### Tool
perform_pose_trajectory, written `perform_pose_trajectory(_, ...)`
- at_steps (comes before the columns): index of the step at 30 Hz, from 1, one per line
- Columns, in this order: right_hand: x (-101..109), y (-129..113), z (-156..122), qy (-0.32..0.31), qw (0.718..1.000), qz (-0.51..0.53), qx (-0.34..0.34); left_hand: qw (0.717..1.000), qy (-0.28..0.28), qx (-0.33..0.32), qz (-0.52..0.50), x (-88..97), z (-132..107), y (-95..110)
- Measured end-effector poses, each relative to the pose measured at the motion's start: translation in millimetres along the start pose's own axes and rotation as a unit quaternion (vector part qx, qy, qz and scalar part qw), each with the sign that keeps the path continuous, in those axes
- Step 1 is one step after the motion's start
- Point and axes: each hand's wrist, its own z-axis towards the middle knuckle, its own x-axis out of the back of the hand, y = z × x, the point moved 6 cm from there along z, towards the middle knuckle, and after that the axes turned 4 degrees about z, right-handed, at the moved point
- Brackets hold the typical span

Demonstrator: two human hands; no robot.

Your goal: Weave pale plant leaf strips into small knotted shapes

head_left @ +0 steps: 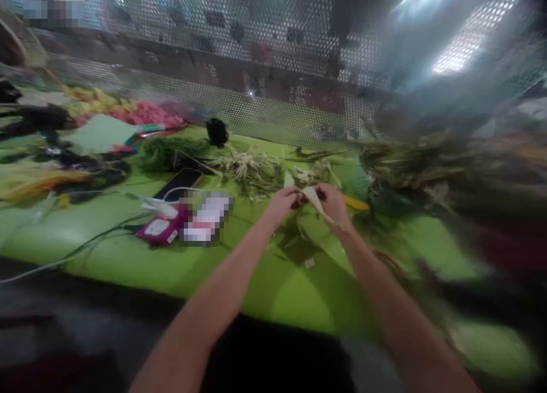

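Both my hands meet above the middle of a bright green table (128, 256). My left hand (282, 204) and my right hand (335, 204) pinch a pale cream leaf strip (314, 199) between them, fingers closed on it. The strip's end trails down past my right wrist. A yellow object (356, 204) lies just right of my right hand. Loose pale stems and leaves (252, 171) lie just beyond my hands.
A black phone (179, 183), a white cable (85, 242) and a magenta packet (158, 229) lie left of my hands. Pink and yellow flowers (141, 114) and a green sheet (100, 134) sit far left. A perforated metal wall (256, 68) backs the table. Blurred foliage (427, 159) fills the right.
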Motion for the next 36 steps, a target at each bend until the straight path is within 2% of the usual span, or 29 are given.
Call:
perform_pose_trajectory(4,-3,4,-3,0.013,0.998,0.054,-0.018,1.0,0.004,-0.013,0.023,-0.3,-3,6)
perform_pose_trajectory(10,-2,3,-4,0.024,0.994,0.108,-0.018,0.995,-0.024,-0.056,0.073,-0.6,-2,8)
perform_pose_trajectory(14,-7,5,-2,-0.001,0.986,0.162,-0.034,0.999,-0.009,-0.018,0.029,1.0,0,1)
perform_pose_trajectory(18,-10,6,-3,-0.03,0.978,0.208,-0.011,0.998,0.012,0.032,-0.047,2.0,1,-7)
perform_pose_trajectory(26,-5,11,-3,-0.024,0.993,0.096,0.061,0.993,0.006,0.057,-0.099,1.2,3,-12)
perform_pose_trajectory(33,-5,6,-4,-0.036,0.995,0.022,0.095,0.999,0.015,0.039,-0.008,-0.8,-3,-3)
perform_pose_trajectory(36,-7,9,-3,-0.037,0.996,0.005,0.084,0.999,0.028,0.031,0.001,0.1,-2,-5)
